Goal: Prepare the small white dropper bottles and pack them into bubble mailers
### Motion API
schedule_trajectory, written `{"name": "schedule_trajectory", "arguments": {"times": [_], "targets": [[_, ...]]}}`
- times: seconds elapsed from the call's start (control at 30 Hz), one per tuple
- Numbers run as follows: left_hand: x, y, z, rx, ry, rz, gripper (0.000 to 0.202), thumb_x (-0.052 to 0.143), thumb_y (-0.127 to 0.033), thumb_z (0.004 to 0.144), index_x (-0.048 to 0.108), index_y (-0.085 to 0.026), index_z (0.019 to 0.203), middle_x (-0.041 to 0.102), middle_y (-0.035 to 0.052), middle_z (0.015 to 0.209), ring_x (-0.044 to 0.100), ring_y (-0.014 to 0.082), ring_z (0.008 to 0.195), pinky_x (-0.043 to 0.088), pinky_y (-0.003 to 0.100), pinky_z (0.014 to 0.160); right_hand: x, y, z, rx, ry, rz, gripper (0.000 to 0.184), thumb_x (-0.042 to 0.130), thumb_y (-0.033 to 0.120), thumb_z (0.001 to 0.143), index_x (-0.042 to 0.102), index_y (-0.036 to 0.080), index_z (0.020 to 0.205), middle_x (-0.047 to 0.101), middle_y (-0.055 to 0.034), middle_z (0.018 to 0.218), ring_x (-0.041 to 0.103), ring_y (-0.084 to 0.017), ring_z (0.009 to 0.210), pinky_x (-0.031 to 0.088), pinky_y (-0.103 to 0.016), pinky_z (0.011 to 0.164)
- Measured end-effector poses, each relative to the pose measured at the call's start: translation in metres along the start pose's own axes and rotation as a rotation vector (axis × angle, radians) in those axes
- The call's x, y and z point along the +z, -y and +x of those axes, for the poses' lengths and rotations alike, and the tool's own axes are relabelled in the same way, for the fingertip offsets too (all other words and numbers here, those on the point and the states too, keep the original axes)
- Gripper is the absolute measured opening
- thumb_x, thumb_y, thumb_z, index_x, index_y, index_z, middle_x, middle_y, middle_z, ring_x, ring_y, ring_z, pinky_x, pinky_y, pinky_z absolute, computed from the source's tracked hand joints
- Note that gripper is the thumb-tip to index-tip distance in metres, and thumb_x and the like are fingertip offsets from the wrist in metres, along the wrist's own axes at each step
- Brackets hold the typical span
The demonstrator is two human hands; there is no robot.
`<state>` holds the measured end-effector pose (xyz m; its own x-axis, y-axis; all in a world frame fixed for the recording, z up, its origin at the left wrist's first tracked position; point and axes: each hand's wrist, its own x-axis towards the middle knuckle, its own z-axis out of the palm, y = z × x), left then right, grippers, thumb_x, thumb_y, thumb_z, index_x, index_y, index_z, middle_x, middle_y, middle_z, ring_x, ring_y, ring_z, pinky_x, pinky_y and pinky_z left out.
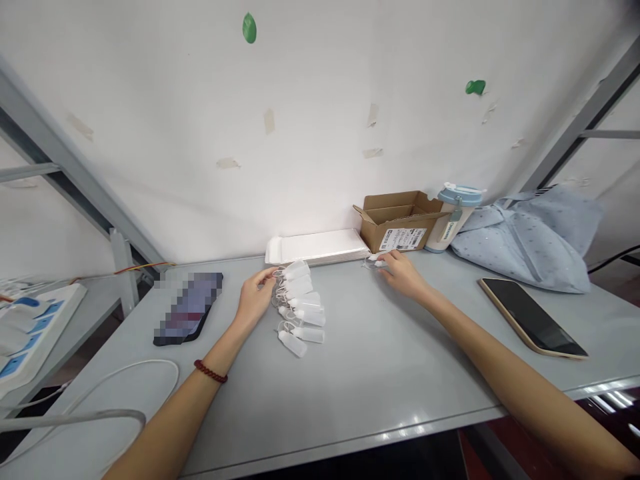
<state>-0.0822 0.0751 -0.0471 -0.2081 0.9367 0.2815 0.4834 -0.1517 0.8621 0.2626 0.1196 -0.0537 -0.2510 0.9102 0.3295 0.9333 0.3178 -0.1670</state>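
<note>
Small translucent white squeeze bottles, several of them with thin loops at their caps, lie in an overlapping column on the grey table. My left hand is at the far end of this column, thumb and finger closed at the cap end of the uppermost bottle. Further right, near the front of the cardboard box, my right hand pinches another small white bottle; the fingers partly cover it. A red-brown bead bracelet circles my left wrist.
Behind the hands, a stack of white envelopes sits against the wall beside an open cardboard box. A cup and a blue fabric bag stand right of it. Phones lie left and right; a white cable curves at left.
</note>
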Motion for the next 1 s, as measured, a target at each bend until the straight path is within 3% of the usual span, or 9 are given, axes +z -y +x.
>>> {"name": "schedule_trajectory", "arguments": {"times": [0.4, 0.73, 1.0], "targets": [[-0.002, 0.006, 0.002, 0.027, -0.028, 0.029, 0.032, 0.053, -0.036, 0.074, 0.07, -0.016, 0.093, 0.071, 0.0078, 0.097, 0.06, 0.0219, 0.086, 0.046, 0.035, 0.083, -0.005, 0.001, 0.001, 0.088, 0.009, -0.075, 0.028, 0.048, 0.017, 0.083, 0.057, 0.014, 0.11, 0.056, -0.0149, 0.11, 0.048, -0.03, 0.104, 0.041, -0.038, 0.082], [-0.003, -0.013, -0.004, 0.016, 0.011, 0.015, 0.034, 0.056, -0.038, 0.073, 0.069, -0.017, 0.096, 0.07, 0.0065, 0.094, 0.059, 0.0205, 0.084, 0.045, 0.029, 0.072, -0.004, 0.001, 0.001, 0.137, 0.048, -0.104, 0.029, 0.049, 0.017, 0.083, 0.056, 0.015, 0.112, 0.055, -0.015, 0.113, 0.047, -0.029, 0.107, 0.041, -0.038, 0.082], [-0.002, -0.013, -0.005, 0.012, 0.045, -0.023, 0.039, 0.055, -0.035, 0.071, 0.068, -0.015, 0.102, 0.068, 0.0083, 0.095, 0.058, 0.0207, 0.084, 0.045, 0.028, 0.068, -0.007, 0.002, 0.001, 0.148, 0.072, -0.122, 0.03, 0.05, 0.016, 0.084, 0.056, 0.014, 0.113, 0.055, -0.0145, 0.115, 0.047, -0.03, 0.108, 0.041, -0.038, 0.083]]}}
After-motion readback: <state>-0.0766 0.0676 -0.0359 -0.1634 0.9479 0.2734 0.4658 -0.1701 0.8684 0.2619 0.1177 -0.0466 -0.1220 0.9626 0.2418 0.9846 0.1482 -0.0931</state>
